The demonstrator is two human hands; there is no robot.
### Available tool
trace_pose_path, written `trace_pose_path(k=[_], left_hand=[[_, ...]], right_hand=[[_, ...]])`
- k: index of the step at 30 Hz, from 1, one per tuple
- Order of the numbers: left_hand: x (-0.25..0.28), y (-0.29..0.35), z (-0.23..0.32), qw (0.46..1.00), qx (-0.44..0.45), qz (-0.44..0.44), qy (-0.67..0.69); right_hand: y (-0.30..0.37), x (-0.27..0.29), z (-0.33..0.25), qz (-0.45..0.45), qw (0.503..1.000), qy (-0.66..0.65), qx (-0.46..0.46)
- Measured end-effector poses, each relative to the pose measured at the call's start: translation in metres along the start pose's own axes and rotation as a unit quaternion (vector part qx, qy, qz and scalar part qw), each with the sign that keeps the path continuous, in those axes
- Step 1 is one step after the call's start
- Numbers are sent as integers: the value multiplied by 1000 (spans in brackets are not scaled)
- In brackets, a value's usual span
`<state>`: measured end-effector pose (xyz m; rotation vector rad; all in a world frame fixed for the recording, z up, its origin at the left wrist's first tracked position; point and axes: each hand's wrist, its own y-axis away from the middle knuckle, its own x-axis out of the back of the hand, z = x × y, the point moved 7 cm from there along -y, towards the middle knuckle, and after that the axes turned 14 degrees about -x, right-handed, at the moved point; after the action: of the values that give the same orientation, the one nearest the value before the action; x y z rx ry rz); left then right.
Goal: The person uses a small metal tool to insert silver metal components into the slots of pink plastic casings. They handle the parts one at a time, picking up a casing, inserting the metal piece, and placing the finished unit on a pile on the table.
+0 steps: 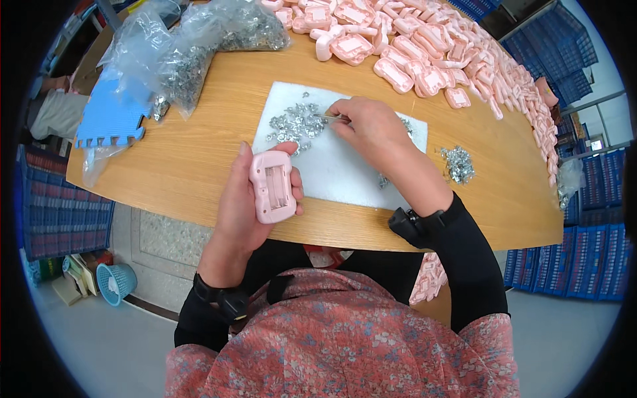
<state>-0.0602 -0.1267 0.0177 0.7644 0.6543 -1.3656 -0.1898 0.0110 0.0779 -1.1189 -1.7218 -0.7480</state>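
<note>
My left hand [232, 205] is closed around a pink plastic casing [259, 192], over the near left edge of a white foam sheet. The casing's rectangular battery compartment [277, 184] faces up. My right hand [371, 126] pinches a pair of slim metal tweezers [330, 117] above the sheet. Their tips reach the right side of a heap of small shiny metal pieces [295, 125]; whether they grip a piece is too small to tell. The white foam sheet [332, 174] lies flat on the wooden table, partly hidden beneath my right forearm.
Many pink casings [431, 76] are piled along the table's far and right side. A smaller heap of metal pieces [458, 165] lies right of the sheet. Clear bags of metal parts [192, 66] and a blue foam mat [113, 113] occupy the far left. Blue crates [564, 262] stand beyond the table.
</note>
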Motion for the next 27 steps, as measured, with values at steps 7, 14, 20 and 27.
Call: trace_pose_path(k=[7,14,20,27], left_hand=[[2,1,2,1000,18,0,6],[2,2,1,1000,17,-9,2],[2,3,2,1000,18,-5,-7],[-1,0,2,1000,12,-24,3]], right_hand=[[-11,-3,-8,-34,998,58,-12],[-7,-2,-8,-57,997,47,-6],[-7,-3,-10,-33,998,54,-13],[4,7,10,-136,973,-158,-100]])
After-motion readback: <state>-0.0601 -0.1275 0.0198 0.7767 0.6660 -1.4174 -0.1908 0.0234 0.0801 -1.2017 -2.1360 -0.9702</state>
